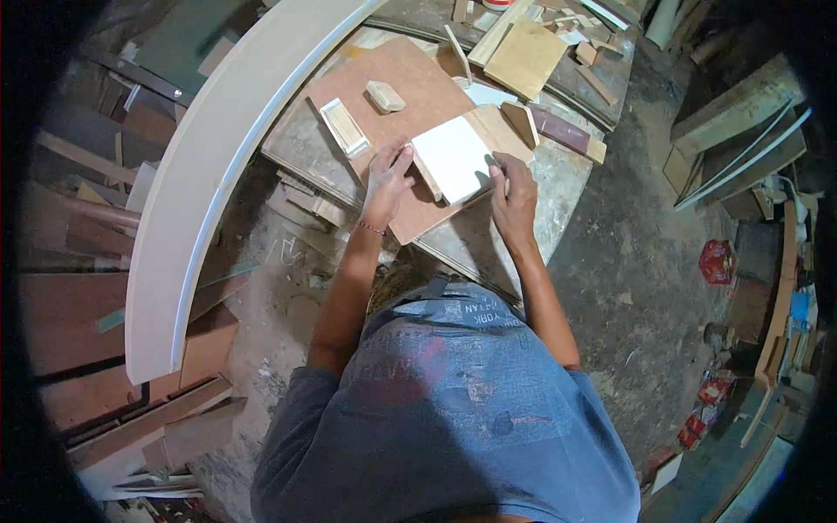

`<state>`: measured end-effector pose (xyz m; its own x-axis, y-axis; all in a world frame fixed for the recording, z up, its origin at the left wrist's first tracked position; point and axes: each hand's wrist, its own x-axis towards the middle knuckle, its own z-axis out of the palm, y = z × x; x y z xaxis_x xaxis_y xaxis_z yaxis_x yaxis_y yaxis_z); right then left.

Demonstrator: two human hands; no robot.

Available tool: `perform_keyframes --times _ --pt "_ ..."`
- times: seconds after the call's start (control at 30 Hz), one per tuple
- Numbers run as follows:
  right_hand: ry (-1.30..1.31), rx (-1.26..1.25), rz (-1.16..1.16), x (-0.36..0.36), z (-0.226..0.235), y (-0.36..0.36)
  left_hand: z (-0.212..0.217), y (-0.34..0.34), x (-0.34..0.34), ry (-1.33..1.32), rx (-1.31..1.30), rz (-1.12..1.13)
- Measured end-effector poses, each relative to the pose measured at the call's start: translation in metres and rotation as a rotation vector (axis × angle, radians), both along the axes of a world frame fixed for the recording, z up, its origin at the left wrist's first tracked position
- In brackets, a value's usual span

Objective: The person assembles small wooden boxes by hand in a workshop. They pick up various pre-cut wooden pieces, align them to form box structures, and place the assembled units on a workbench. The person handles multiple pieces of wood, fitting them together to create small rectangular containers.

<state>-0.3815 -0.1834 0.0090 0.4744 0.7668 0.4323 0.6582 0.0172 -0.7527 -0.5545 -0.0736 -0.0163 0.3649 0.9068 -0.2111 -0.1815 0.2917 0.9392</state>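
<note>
Flat on the reddish-brown plywood sheet atop the tabletop: a small square white-faced wooden panel, probably light, stiff and slick on its face, best taken by opposite edges, left hand and right hand pinching its sides.

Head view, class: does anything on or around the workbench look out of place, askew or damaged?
Nothing looks damaged. The white panel lies askew on the brown board, held at its edges by the left hand and right hand. Offcuts lie jumbled at the far end of the workbench.
</note>
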Motion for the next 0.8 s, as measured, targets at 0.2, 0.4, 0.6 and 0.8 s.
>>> perform_keyframes --times 0.2,0.4,0.6,0.8 --pt "-0.178 -0.012 -0.063 0.012 0.012 0.02 0.011 0.009 -0.006 0.024 -0.07 -0.061" --pt "-0.483 -0.259 -0.084 0.004 0.027 0.059 0.02 0.018 -0.02 0.011 -0.054 -0.195" --pt "-0.259 -0.286 -0.312 -0.017 0.052 0.078 0.041 0.046 -0.053 0.057 -0.03 -0.262" --pt "-0.255 -0.226 -0.265 -0.002 0.047 0.153 0.051 0.096 -0.073 0.085 0.162 -0.303"
